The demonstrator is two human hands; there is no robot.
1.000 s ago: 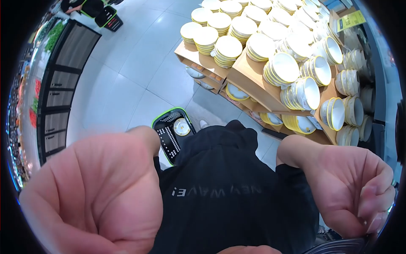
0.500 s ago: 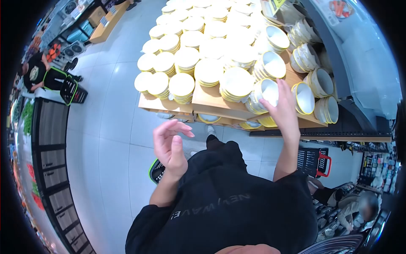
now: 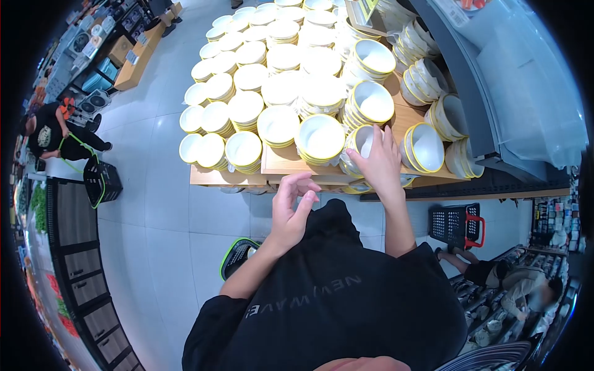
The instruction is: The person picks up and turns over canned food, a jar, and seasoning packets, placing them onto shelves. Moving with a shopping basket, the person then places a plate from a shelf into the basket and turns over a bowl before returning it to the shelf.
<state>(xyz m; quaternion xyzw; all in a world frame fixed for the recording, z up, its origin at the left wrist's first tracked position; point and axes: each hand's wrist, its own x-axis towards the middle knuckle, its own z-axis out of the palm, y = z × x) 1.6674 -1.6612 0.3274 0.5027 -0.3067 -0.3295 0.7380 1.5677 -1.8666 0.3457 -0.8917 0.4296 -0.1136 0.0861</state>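
Several stacks of white bowls with yellow rims (image 3: pixel 319 136) cover a wooden display table (image 3: pixel 288 162). At the front edge, my right hand (image 3: pixel 378 164) is on a tilted stack, with thumb and fingers spread across the rim of its front bowl (image 3: pixel 362 141). The hand hides part of that bowl, so how firm the grip is does not show. My left hand (image 3: pixel 293 209) hovers just short of the table edge, fingers loosely curled and thumb apart, holding nothing. More bowls (image 3: pixel 426 147) lie on their sides to the right of my right hand.
A black basket with a green rim (image 3: pixel 238 256) stands on the floor at my left. A red-handled basket (image 3: pixel 456 226) is at right, near a crouching person (image 3: pixel 516 290). Another person (image 3: pixel 52 136) carries a basket at far left. A dark shelf (image 3: pixel 470 117) borders the table.
The view has shifted, and the bowls appear further left and lower. My left hand has moved right, nearer the table edge. My right hand stays at the tilted bowls, its fingers closer round the rim.
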